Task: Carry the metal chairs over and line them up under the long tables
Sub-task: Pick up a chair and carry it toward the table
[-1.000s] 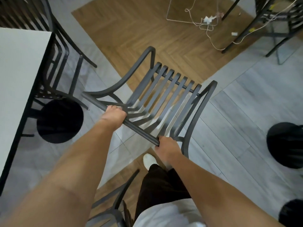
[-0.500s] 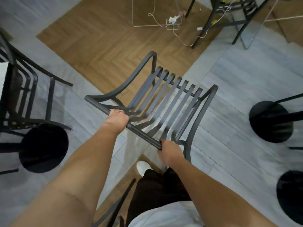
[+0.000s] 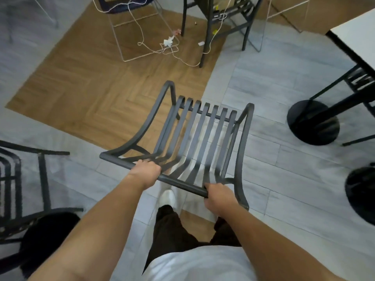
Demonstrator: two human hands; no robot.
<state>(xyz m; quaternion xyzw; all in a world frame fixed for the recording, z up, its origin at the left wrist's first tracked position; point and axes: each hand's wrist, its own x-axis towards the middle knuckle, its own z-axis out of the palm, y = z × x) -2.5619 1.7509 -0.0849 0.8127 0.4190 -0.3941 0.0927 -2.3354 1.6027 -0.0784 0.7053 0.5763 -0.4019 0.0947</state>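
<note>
Two hands, left hand [image 3: 146, 171] and right hand [image 3: 218, 196], grip one slatted metal chair [image 3: 199, 136]. Another dark chair [image 3: 12, 183] stands at left. Three round black table bases [image 3: 312, 122] show, and one white tabletop [image 3: 357, 31].

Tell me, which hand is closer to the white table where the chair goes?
The right hand. It grips the chair rail's right end, and the white table is on the right.

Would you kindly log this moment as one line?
left hand: holds top rail | right hand: holds top rail | metal chair: carried | white table: ahead-right
</note>
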